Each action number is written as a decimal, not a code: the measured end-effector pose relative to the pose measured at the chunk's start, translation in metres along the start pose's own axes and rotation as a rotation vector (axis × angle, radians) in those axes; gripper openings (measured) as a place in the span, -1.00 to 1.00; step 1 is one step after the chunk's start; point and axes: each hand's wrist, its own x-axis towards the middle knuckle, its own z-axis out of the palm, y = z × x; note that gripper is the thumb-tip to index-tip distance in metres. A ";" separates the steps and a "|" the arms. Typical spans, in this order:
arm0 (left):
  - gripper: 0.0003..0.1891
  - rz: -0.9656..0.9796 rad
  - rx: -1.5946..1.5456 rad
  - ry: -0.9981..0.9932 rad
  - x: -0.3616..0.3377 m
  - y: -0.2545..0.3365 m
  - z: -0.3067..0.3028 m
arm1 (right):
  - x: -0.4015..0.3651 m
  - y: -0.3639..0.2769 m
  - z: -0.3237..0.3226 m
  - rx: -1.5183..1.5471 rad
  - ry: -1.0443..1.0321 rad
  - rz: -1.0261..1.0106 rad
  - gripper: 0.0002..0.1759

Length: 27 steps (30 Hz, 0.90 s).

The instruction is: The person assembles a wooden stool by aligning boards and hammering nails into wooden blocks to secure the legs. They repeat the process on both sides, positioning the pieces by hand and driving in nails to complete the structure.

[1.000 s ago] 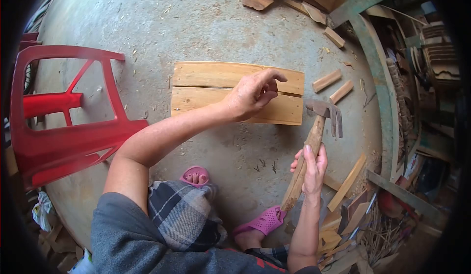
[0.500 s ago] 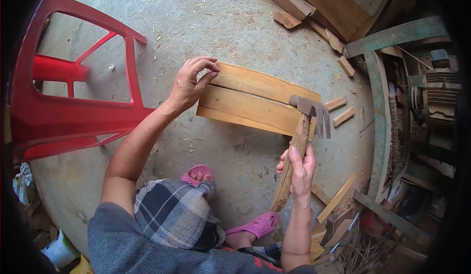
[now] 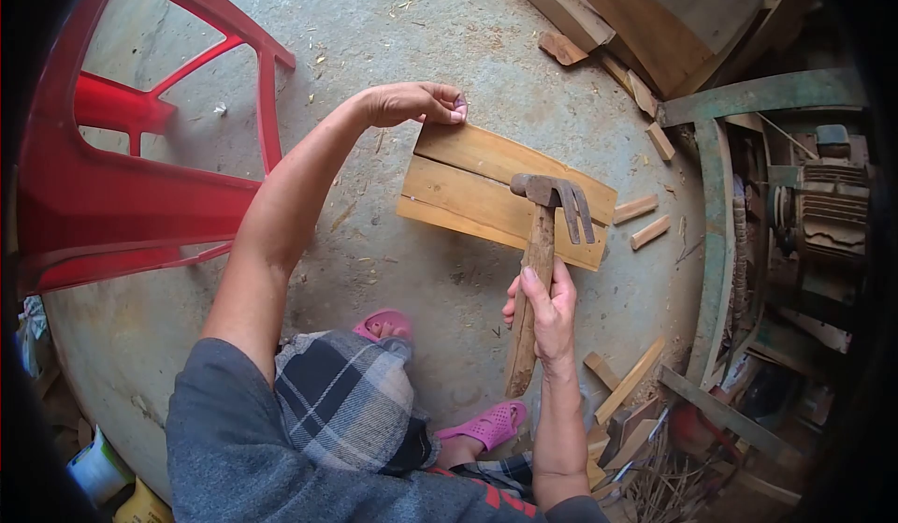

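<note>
A wooden box-like piece of pale planks lies at a slant before me, a dark gap running between its top boards. My left hand reaches over its far edge near the left corner. Thumb and fingers are pinched together right at that edge, and I cannot tell what small thing, if any, is between them. A claw hammer with a rough wooden handle is gripped in my right hand, wrapped round the middle of the handle. The rusty head overlaps the planks' right part in this view, claws pointing right.
A red plastic chair is at the left. Short wood sticks lie right of the planks. A greenish frame with a motor fills the right side, near scrap wood. Long timber lies at the back. Pink sandals are below.
My left hand has moved right along the far edge, its fingers now pinched over it. The hammer in my right hand has shifted left over the planks. The planks sit slightly further right and more slanted.
</note>
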 end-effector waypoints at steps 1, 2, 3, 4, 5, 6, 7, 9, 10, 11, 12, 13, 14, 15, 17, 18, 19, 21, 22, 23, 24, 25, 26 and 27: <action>-0.89 -0.039 -0.067 -0.020 0.004 -0.004 -0.001 | 0.000 -0.001 0.000 0.017 -0.004 0.010 -0.66; -0.89 -0.035 -0.071 -0.020 0.006 -0.009 -0.002 | 0.000 -0.001 0.000 0.012 -0.003 0.009 -0.66; -0.89 -0.037 -0.109 -0.039 0.006 -0.009 -0.002 | 0.000 -0.001 0.001 0.022 0.001 0.006 -0.67; -0.90 -0.040 -0.146 -0.059 0.006 -0.009 -0.001 | 0.000 -0.001 0.001 0.033 0.005 0.003 -0.68; -0.90 -0.039 -0.149 -0.061 0.007 -0.009 0.000 | 0.000 -0.002 0.001 0.030 0.007 0.005 -0.68; -0.90 -0.041 -0.179 -0.079 0.010 -0.008 0.001 | 0.000 -0.002 0.001 0.036 0.013 0.003 -0.68; -0.89 -0.042 -0.208 -0.097 0.012 -0.007 0.003 | 0.001 -0.002 0.001 0.041 0.018 0.000 -0.69; -0.88 -0.023 -0.178 -0.104 0.016 -0.005 0.003 | 0.001 -0.003 0.003 0.043 0.024 0.004 -0.69; -0.87 -0.005 -0.147 -0.108 0.017 -0.003 0.004 | 0.001 -0.003 0.002 0.046 0.029 0.006 -0.69; -0.87 -0.004 -0.147 -0.111 0.017 -0.003 0.005 | 0.002 -0.003 0.001 0.046 0.031 0.006 -0.69; -0.85 0.056 -0.087 0.010 0.010 0.000 0.008 | 0.002 -0.002 -0.001 0.035 0.020 0.005 -0.69; -0.83 0.114 -0.026 0.131 0.002 0.003 0.011 | 0.002 -0.001 -0.002 0.026 0.009 0.004 -0.70; -0.84 0.144 0.013 0.199 -0.009 0.006 0.014 | 0.002 0.000 -0.003 0.029 0.014 0.008 -0.70; -0.84 0.141 0.013 0.194 -0.017 0.005 0.021 | 0.002 -0.001 -0.003 0.023 0.010 0.001 -0.69; -0.80 0.256 -0.055 0.325 -0.032 0.002 0.033 | 0.002 -0.003 -0.001 0.022 0.008 -0.005 -0.68; -0.82 0.270 0.050 0.355 -0.038 0.001 0.035 | 0.002 -0.005 0.001 0.022 0.010 -0.010 -0.67; -0.82 0.269 0.051 0.353 -0.044 0.000 0.037 | 0.002 -0.007 0.003 0.020 0.012 -0.015 -0.65; -0.91 0.258 0.363 0.528 -0.052 -0.003 0.040 | 0.005 -0.008 0.005 0.013 0.001 -0.017 -0.64; -0.91 0.270 0.385 0.558 -0.054 -0.006 0.042 | 0.006 -0.009 0.006 0.003 -0.012 -0.020 -0.62; -0.91 0.269 0.386 0.557 -0.055 -0.008 0.044 | 0.007 -0.010 0.009 0.005 -0.012 -0.019 -0.62; -0.91 0.292 0.407 0.571 -0.056 -0.010 0.046 | 0.009 -0.011 0.011 0.003 -0.024 -0.027 -0.61; -0.90 0.315 0.428 0.585 -0.056 -0.011 0.047 | 0.010 -0.012 0.013 0.001 -0.035 -0.034 -0.60; -0.90 0.315 0.427 0.584 -0.056 -0.012 0.048 | 0.011 -0.013 0.015 0.000 -0.034 -0.033 -0.60; -0.90 0.311 0.444 0.596 -0.055 -0.012 0.049 | 0.012 -0.014 0.017 -0.001 -0.051 -0.040 -0.60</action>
